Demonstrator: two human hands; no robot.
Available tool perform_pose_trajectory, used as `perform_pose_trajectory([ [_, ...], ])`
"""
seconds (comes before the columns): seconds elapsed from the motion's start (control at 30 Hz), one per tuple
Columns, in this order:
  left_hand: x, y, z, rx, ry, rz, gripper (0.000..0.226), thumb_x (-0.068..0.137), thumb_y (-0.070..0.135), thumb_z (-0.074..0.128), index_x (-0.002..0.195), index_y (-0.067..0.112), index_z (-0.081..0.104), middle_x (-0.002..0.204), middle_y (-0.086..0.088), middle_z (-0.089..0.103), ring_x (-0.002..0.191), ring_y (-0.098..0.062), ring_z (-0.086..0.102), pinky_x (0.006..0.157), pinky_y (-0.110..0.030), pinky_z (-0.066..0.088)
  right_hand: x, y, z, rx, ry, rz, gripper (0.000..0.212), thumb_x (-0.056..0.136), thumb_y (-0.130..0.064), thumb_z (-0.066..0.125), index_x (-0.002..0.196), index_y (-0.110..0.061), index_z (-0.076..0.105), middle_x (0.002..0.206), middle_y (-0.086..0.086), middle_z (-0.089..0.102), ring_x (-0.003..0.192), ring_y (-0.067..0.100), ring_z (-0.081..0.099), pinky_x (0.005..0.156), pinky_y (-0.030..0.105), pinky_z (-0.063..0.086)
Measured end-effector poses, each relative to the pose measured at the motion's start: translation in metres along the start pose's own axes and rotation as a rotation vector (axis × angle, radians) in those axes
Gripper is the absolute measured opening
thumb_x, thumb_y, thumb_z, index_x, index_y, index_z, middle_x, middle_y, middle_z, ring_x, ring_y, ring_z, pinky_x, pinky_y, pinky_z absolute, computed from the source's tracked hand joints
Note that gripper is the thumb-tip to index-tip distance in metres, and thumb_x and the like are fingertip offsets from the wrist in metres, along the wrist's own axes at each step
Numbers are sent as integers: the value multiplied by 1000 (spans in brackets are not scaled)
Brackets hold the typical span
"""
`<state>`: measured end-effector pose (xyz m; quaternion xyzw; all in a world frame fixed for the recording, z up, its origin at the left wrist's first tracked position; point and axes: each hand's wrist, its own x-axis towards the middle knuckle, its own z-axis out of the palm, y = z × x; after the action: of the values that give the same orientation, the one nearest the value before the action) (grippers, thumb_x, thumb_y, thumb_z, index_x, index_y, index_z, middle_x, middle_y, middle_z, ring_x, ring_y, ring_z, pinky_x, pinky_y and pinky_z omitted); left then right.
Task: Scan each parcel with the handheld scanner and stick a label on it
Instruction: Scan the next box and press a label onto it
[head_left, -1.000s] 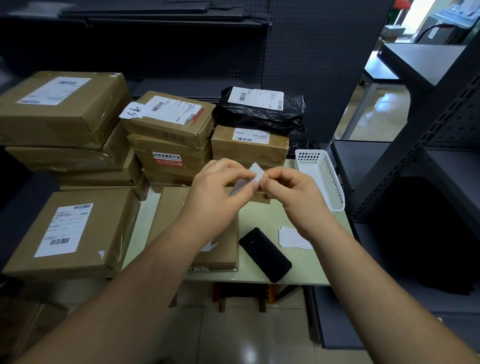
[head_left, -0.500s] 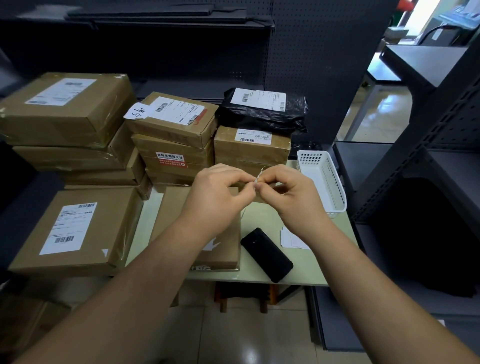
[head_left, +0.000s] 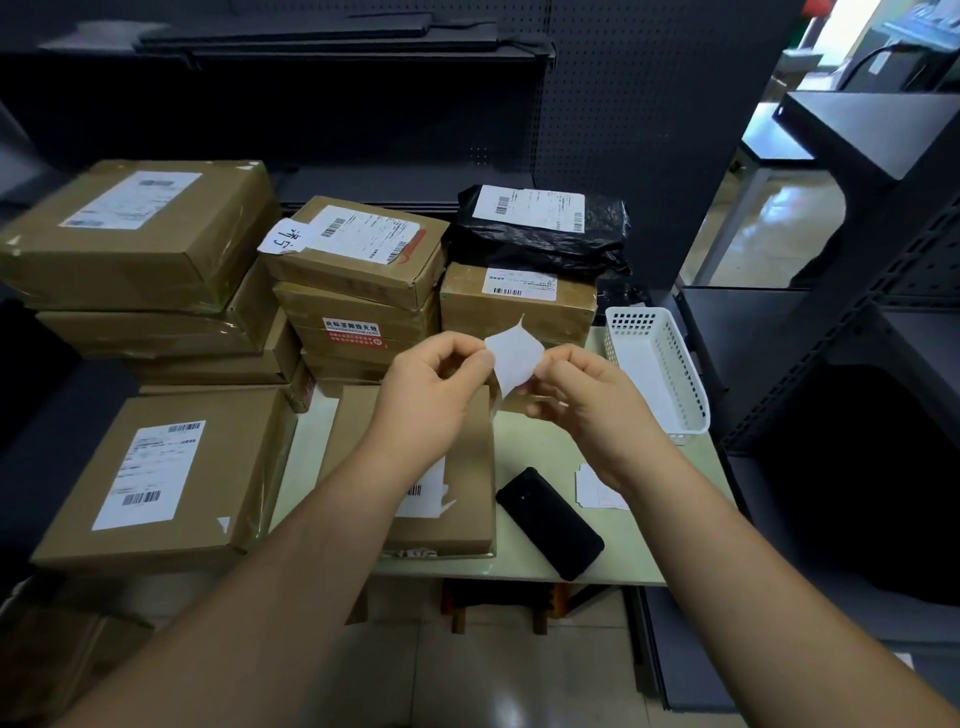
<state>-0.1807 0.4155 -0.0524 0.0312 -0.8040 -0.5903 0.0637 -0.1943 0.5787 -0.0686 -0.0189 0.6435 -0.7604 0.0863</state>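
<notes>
While both hands hover above the pale green table (head_left: 519, 564), a small white label (head_left: 511, 358) is stretched between them in the air, touching no parcel. The left hand (head_left: 431, 384) pinches the label's left edge between thumb and forefinger, its other fingers curled in; the right hand (head_left: 587, 400) pinches the right edge with thumb and fingertips, the remaining fingers folded beneath. The label bows a little, one corner pointing up, and a thin pale strip hangs under it near the left thumb; whether that strip is backing paper I cannot tell. Directly below the hands lies a flat brown parcel (head_left: 467, 457) on the table, a white shipping slip partly hidden by the left forearm. Just right of it the black scanner (head_left: 550, 522) lies flat and slanted near the table's front edge, with a few white paper sheets (head_left: 597, 488) beside it. A white slotted basket (head_left: 660, 364) sits along the table's right side. At the left front a large brown box (head_left: 161, 473) shows a barcoded slip on top. Behind stand stacks of brown boxes (head_left: 358, 291), and a black plastic bag parcel (head_left: 540, 228) rests on another box (head_left: 514, 301). Dark metal shelving (head_left: 857, 260) surrounds the table.
</notes>
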Motion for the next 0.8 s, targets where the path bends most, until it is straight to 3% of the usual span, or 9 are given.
perform_pose_trajectory([
  [0.13, 15, -7, 1, -14, -79, -36, 13, 93, 23, 63, 84, 26, 72, 86, 3, 70, 75, -3, 59, 71, -21, 49, 12, 3, 5, 43, -11, 39, 4, 82, -17, 62, 82, -16, 65, 82, 7, 70, 81, 21, 62, 77, 34, 51],
  [0.27, 31, -11, 14, -30, -135, -40, 12, 93, 20, 64, 86, 19, 73, 88, -6, 70, 85, -24, 64, 78, -39, 53, 17, 3, -1, -9, 46, 37, 5, 85, -16, 65, 90, -14, 68, 83, 3, 72, 81, 18, 67, 80, 34, 54],
  [0.4, 36, -14, 36, -44, -190, -47, 12, 93, 20, 64, 86, 18, 73, 84, -2, 71, 86, -23, 65, 81, -38, 54, 16, 9, -19, -65, 209, 46, 19, 93, -10, 61, 77, -16, 68, 80, 3, 71, 80, 18, 67, 75, 31, 55],
  [0.53, 43, -21, 63, -109, -153, -118, 12, 94, 18, 61, 86, 15, 70, 82, 5, 72, 81, -10, 67, 81, -32, 53, 18, 21, -55, 32, 293, 165, 15, 96, -13, 61, 81, -13, 66, 80, 4, 71, 79, 16, 69, 70, 25, 55],
  [0.63, 51, -30, 85, -177, -117, -187, 14, 96, 15, 57, 86, 12, 67, 77, 5, 72, 74, -3, 66, 73, -25, 52, 24, 36, -90, 34, 351, 250, 9, 97, -15, 60, 91, -10, 65, 84, 4, 72, 76, 15, 71, 65, 22, 52],
  [0.8, 59, -32, 126, -234, -32, -329, 16, 98, 10, 52, 85, 8, 62, 75, -8, 71, 63, -9, 64, 65, -23, 55, 43, 61, -158, 41, 389, 337, 11, 96, -14, 61, 99, -4, 66, 81, 4, 68, 64, 12, 60, 56, 19, 45],
])
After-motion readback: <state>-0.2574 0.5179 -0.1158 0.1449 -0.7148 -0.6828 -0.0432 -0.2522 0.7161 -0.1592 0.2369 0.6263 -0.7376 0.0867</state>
